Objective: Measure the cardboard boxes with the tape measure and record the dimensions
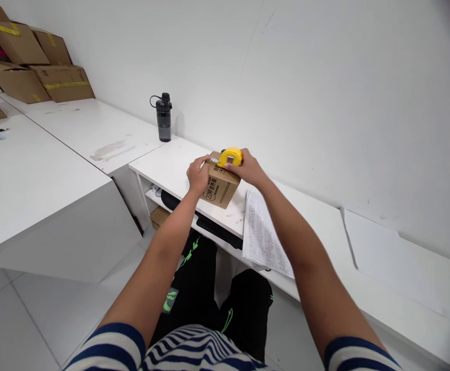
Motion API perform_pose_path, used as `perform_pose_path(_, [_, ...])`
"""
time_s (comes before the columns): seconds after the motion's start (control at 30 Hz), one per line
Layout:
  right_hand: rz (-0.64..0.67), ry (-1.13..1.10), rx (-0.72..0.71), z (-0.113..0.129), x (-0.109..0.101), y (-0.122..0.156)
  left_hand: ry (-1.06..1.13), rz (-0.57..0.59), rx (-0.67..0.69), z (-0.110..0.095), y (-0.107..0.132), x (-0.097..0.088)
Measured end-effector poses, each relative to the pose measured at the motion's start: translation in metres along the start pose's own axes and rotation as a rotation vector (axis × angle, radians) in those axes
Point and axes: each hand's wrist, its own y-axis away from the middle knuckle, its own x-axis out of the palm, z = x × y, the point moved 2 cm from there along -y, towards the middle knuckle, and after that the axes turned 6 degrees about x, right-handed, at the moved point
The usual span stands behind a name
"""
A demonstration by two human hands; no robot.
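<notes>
A small brown cardboard box (220, 188) with black printing stands on the white desk in front of me. My right hand (249, 167) grips a yellow tape measure (230, 156) just above the right part of the box's top. From its case a short length of blade (214, 161) runs left across the top of the box. My left hand (198, 175) is closed at the box's left edge, its fingertips on the blade's end. The undersides of the fingers are partly hidden.
Left of the box, a dark water bottle (164, 118) stands by the wall. Printed sheets (261, 232) lie right of the box, and white paper (375, 242) further right. Cardboard boxes (64, 82) are stacked at the far left. Dark items (219, 232) sit on the shelf below.
</notes>
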Motion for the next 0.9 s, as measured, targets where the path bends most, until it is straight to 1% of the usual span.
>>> perform_pose_path(0.13, [-0.008, 0.061, 0.070, -0.031, -0.040, 0.020, 0.012, -0.005, 0.028, 0.007, -0.003, 0.002])
perform_pose_path(0.17, [-0.017, 0.055, 0.082, -0.036, -0.047, 0.026, 0.013, -0.010, 0.040, 0.008, -0.004, 0.003])
perform_pose_path(0.23, [-0.039, 0.033, 0.095, -0.042, -0.055, 0.036, -0.014, -0.013, 0.061, 0.010, -0.006, 0.006])
perform_pose_path(0.37, [-0.076, 0.091, 0.112, -0.036, -0.054, 0.044, -0.202, 0.041, 0.130, 0.003, -0.012, 0.003])
perform_pose_path(0.47, [-0.057, 0.182, 0.128, -0.028, -0.054, 0.048, -0.354, 0.069, 0.171, -0.005, -0.015, -0.002])
perform_pose_path(0.53, [-0.039, 0.208, 0.150, -0.027, -0.055, 0.052, -0.397, 0.063, 0.171, -0.008, -0.014, -0.004])
perform_pose_path(0.63, [-0.043, 0.182, 0.176, -0.031, -0.057, 0.060, -0.397, 0.061, 0.168, -0.009, -0.014, -0.002])
perform_pose_path(0.73, [-0.073, 0.173, 0.194, -0.034, -0.056, 0.065, -0.368, 0.080, 0.170, -0.005, -0.017, 0.001])
perform_pose_path(0.83, [-0.088, 0.167, 0.196, -0.033, -0.052, 0.066, -0.308, 0.093, 0.180, 0.001, -0.019, 0.003])
perform_pose_path(0.9, [-0.106, 0.110, 0.194, -0.031, -0.048, 0.066, -0.236, 0.081, 0.183, 0.004, -0.019, 0.002])
